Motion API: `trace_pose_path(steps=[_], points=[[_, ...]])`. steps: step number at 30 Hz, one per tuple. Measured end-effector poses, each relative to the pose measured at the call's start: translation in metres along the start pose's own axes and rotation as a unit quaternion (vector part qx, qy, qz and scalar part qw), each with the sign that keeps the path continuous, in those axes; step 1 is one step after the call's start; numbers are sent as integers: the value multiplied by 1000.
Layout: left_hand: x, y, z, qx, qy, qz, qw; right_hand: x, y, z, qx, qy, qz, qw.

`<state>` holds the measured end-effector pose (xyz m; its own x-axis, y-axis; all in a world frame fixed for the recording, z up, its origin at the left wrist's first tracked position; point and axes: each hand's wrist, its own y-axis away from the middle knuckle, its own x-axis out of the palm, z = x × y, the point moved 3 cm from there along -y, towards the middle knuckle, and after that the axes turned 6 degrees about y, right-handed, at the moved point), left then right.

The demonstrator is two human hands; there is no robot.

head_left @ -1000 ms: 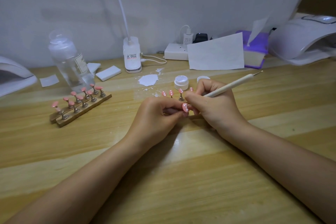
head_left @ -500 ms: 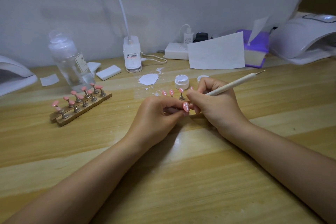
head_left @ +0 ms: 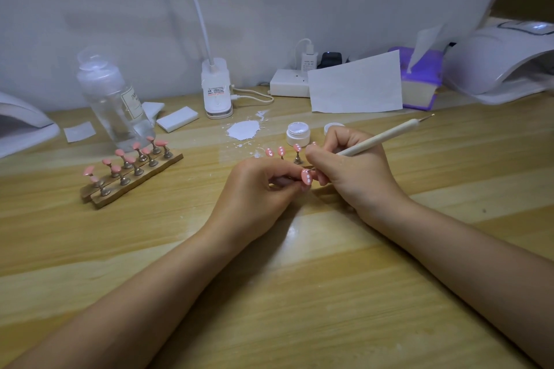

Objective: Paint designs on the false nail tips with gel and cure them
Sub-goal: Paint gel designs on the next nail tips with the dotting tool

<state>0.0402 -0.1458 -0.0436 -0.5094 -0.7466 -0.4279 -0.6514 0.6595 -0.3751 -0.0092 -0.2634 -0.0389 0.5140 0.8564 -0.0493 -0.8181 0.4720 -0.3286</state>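
Observation:
My left hand (head_left: pixel 257 189) pinches a pink nail tip (head_left: pixel 306 177) with white dots, held on its small stand. My right hand (head_left: pixel 353 171) grips a white dotting pen (head_left: pixel 386 136) like a pencil, its fine point touching the top edge of that tip. Behind my hands stand three more dotted pink tips (head_left: pixel 281 152) on metal stands. An open white gel jar (head_left: pixel 297 133) sits just beyond them, its lid (head_left: pixel 332 128) beside it. Two wooden holders (head_left: pixel 132 171) at the left carry several plain pink tips.
A curing lamp (head_left: pixel 503 63) stands at the back right and another (head_left: pixel 21 129) at the left edge. A clear bottle (head_left: pixel 115 99), white blocks (head_left: pixel 177 118), a desk lamp base (head_left: pixel 216 90), a paper sheet (head_left: pixel 355 84), a purple tissue box (head_left: pixel 421 81) and a white smear (head_left: pixel 243 130) line the wooden table's (head_left: pixel 299 278) back.
The pen's far end has swung slightly up and right as my right hand shifts a little; the nail tip stays pinched in my left hand in the same place.

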Motion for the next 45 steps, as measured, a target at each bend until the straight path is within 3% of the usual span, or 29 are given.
trace_pose_path(steps=[26,45], points=[[0,1,1,-6,8,-2,1000,-2,1,1,6,2,-11,1000],[-1,1,-1,-13,9,3,1000,3,5,6,0,-7,32,999]])
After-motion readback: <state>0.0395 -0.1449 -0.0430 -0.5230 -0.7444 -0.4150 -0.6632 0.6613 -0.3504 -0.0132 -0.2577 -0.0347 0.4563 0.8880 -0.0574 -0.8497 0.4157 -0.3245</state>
